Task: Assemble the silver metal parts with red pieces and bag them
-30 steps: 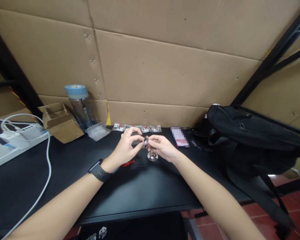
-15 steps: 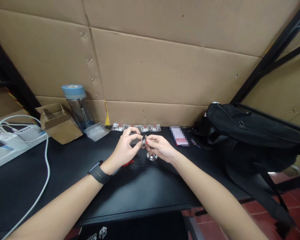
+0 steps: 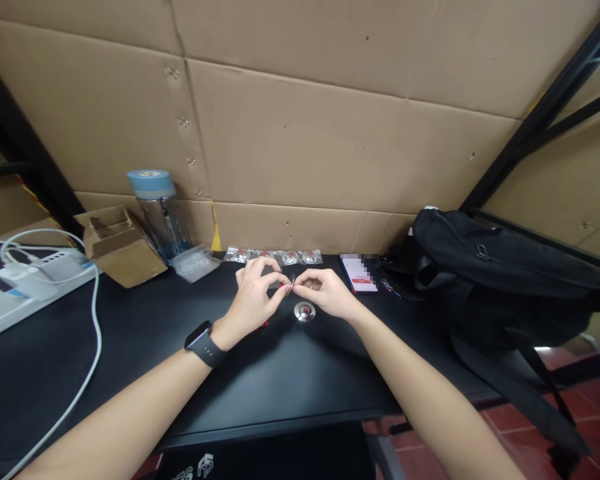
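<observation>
Between the fingertips of my left hand (image 3: 254, 293) and my right hand (image 3: 325, 292) is a small metal disc (image 3: 293, 281), turned nearly edge-on. Both hands pinch at it above the black table. Some red shows beside the left fingertips. Just below, a shiny round metal disc (image 3: 305, 311) with a red centre lies flat on the table. A bit of red cord (image 3: 263, 325) pokes out from under my left hand. Behind the hands, several similar discs in clear wrappers (image 3: 291, 257) form a row along the wall.
At the left stand an open cardboard box (image 3: 125, 250), a blue-lidded bottle (image 3: 155, 207), a clear plastic bag (image 3: 194, 263) and a white power strip (image 3: 45, 287) with cables. A phone (image 3: 359, 272) and a black backpack (image 3: 505, 267) are at the right.
The held disc has turned from showing its face partly to nearly edge-on. My right fingers have shifted up and away from the disc on the table, which now shows fully.
</observation>
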`<control>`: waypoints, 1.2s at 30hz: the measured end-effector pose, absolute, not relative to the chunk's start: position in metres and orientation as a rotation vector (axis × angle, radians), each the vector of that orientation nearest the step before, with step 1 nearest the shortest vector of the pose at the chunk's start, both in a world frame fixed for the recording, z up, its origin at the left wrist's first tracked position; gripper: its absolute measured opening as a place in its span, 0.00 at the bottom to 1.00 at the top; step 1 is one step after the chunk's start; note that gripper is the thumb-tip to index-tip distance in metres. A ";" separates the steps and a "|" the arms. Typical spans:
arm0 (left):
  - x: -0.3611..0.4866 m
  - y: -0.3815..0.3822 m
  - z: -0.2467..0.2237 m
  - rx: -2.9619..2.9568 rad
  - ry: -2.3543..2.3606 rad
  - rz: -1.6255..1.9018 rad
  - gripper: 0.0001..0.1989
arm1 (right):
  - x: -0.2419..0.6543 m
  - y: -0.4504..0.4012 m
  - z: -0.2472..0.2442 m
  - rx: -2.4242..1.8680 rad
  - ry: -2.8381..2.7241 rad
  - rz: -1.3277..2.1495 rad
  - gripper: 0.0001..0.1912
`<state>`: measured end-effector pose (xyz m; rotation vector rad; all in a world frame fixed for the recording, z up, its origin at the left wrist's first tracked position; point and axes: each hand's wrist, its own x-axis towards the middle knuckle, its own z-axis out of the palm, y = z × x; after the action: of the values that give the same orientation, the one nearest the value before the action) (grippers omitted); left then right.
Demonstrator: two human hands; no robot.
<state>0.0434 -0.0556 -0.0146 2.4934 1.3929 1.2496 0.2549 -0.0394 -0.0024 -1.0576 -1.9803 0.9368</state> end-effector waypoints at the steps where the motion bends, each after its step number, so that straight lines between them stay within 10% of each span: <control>1: 0.043 -0.056 -0.015 2.503 1.382 1.234 0.07 | 0.254 -0.039 -0.003 -1.066 -2.007 0.920 0.14; 11: 0.038 -0.049 -0.020 2.607 1.166 0.958 0.06 | 0.277 -0.036 0.009 -1.308 -2.427 0.186 0.02; 36: 0.040 -0.051 -0.018 2.990 0.982 0.717 0.09 | 0.303 -0.030 0.006 -1.462 -2.633 0.480 0.07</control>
<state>0.0396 -0.0508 -0.0183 2.9903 0.9823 0.7167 0.3025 -0.0305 0.0064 -1.4619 -2.6327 0.4799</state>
